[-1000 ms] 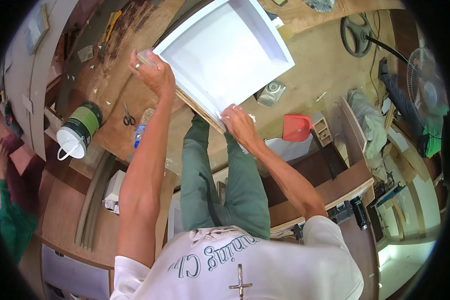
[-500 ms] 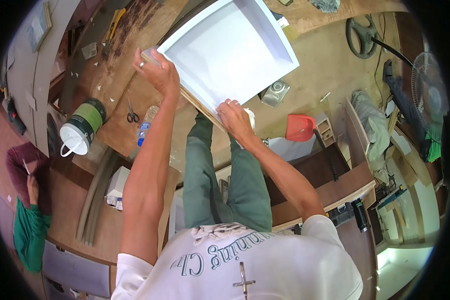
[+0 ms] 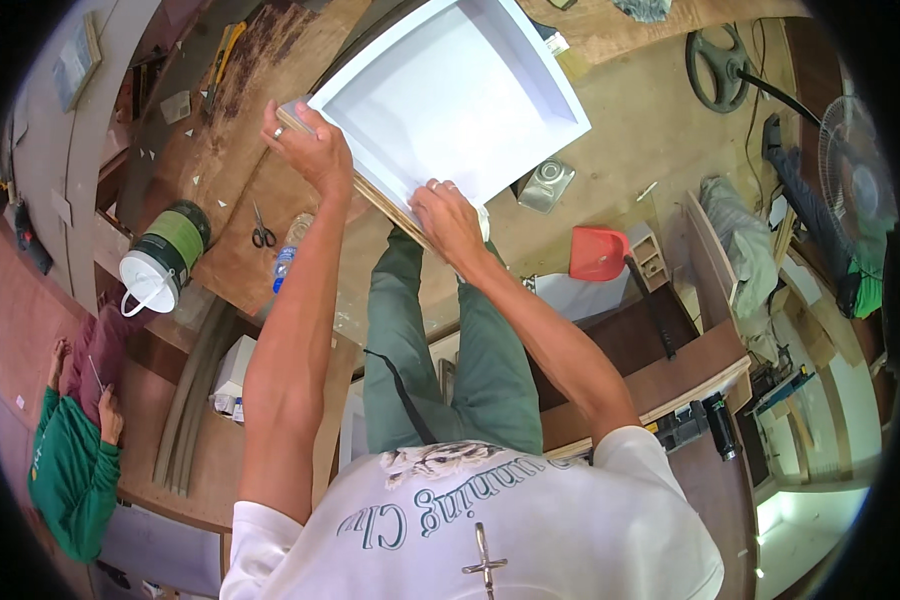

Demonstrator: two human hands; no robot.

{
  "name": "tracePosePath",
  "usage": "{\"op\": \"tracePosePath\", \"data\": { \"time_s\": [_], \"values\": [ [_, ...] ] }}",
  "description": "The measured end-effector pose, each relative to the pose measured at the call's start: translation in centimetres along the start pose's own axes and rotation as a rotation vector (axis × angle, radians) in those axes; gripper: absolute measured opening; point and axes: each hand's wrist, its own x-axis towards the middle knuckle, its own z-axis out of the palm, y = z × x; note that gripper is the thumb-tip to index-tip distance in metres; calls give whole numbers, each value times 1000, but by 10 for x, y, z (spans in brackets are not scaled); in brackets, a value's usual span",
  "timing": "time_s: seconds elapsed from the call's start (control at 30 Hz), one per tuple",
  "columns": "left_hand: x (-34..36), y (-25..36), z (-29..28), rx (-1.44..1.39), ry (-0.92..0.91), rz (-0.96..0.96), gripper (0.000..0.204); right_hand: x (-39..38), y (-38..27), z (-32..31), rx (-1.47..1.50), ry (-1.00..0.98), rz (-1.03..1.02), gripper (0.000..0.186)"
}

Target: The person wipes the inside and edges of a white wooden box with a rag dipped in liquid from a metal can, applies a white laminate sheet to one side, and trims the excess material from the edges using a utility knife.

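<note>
A shallow white open box [image 3: 460, 100], like a drawer, lies tilted on the bench with its inside facing up. A plywood edge [image 3: 385, 202] runs along its near side. At the left corner my left hand [image 3: 315, 150] is closed round the box's edge, thumb on top. My right hand [image 3: 448, 220] is bent over the near edge, fingers closed against the rim. Beside it pokes out a soft white piece [image 3: 484, 222] that looks like cloth; the palm hides most of it.
Scissors [image 3: 262, 230], a plastic bottle [image 3: 285, 268] and a green bucket [image 3: 178, 235] are left. A metal case [image 3: 547, 186], red dustpan [image 3: 598, 254] and fan [image 3: 858, 175] are right. At far left sits another person [image 3: 75, 460] in a green top.
My right hand has slid left along the near edge, the white piece moving with it. My left hand stays on the corner. The other person has shifted, and both their hands now show.
</note>
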Motion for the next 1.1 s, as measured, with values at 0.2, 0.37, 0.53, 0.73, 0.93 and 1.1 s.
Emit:
{"op": "tracePosePath", "data": {
  "time_s": [0.2, 0.37, 0.53, 0.73, 0.93, 1.1],
  "values": [
    [0, -7, 1, 28, 17, 64, 45, -37, 13, -4, 8, -23, 89, 5],
    [0, -6, 3, 26, 9, 29, 46, -8, 4, 2, 9, 76, -46, 7],
    [0, -3, 1, 42, 12, 45, 46, -33, 16, 0, 22, 13, 41, 8],
    [-2, -8, 1, 35, 13, 41, 46, -3, 2, -1, 41, 7, 17, 8],
    [1, -4, -2, 72, 7, 60, 45, -34, 8, 4, 74, 72, 82, 8],
    [-1, -1, 1, 48, 16, 40, 45, -15, 6, 4, 67, 104, 12, 8]
  ]
}}
